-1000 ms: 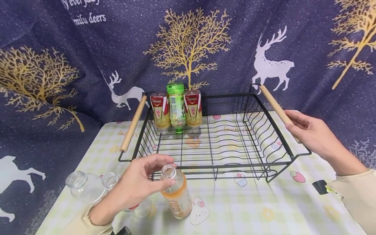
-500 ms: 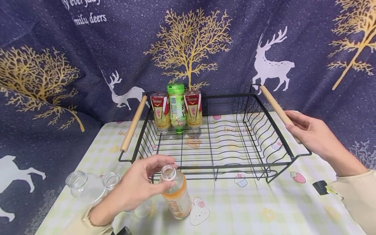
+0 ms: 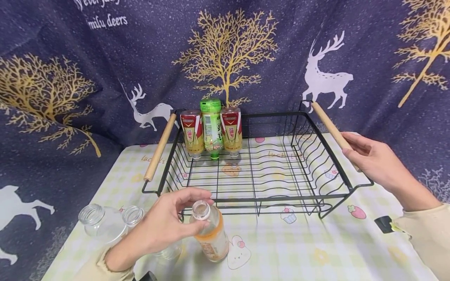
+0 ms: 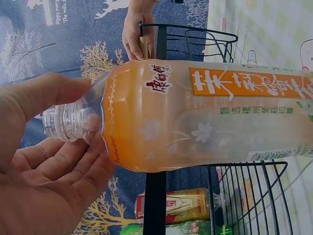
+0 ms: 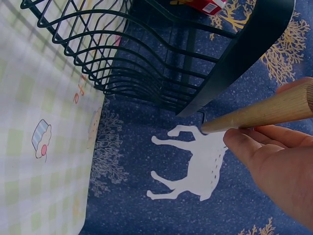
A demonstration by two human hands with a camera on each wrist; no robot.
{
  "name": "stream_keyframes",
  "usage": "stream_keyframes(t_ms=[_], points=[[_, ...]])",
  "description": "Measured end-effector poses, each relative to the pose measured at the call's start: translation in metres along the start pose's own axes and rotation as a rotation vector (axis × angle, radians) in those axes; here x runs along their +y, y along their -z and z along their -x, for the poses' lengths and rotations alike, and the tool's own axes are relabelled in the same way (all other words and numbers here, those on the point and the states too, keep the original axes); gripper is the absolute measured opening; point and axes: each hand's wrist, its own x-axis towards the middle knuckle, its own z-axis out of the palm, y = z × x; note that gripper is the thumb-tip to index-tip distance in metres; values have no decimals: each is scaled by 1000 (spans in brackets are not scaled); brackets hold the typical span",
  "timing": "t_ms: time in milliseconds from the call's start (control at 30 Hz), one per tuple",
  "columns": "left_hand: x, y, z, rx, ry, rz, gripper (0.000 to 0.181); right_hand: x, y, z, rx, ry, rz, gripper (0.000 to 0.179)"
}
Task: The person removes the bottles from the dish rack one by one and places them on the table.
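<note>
A clear plastic drink bottle with an orange label (image 3: pixel 212 242) stands uncapped on the table, in front of a black wire dish rack (image 3: pixel 281 200). My left hand (image 3: pixel 168 224) holds it at the neck, thumb on the near side and fingers behind. The left wrist view shows the thumb and fingers around the bottle's clear shoulder (image 4: pixel 95 98). At the rack's right end, my right hand (image 3: pixel 374 160) grips the wooden handle (image 3: pixel 328 125). Thumb and fingers close round that handle in the right wrist view too.
Inside the rack's back left corner, a green bottle (image 3: pixel 212 128) stands upside down between two red-and-gold bottles, one of them on the right (image 3: pixel 231 130). Clear jars (image 3: pixel 102 224) stand at the left, partly behind my forearm. A patterned cloth (image 3: pixel 299 249) covers the table.
My left hand and the orange-label bottle's mouth have shifted slightly toward me. My right hand and the rack stay where they were.
</note>
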Motion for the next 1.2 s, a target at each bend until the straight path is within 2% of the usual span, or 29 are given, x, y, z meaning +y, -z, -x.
stream_keyframes(t_ms=[200, 500, 633, 800, 1100, 1200], points=[[0, -1, 0, 16, 5, 3, 43, 2, 1, 0, 7, 16, -14, 52], [1, -5, 0, 49, -42, -11, 43, -1, 0, 1, 0, 2, 2, 52], [2, -5, 1, 41, -51, -30, 43, -2, -1, 0, -3, 7, 10, 51], [2, -5, 0, 23, -60, -10, 42, -3, -2, 0, 4, 11, 18, 51], [0, -5, 1, 2, -42, 4, 43, -2, 0, 0, 4, 18, -8, 51], [1, -4, 1, 2, -55, 13, 44, -3, 0, 1, 5, 15, -27, 51]])
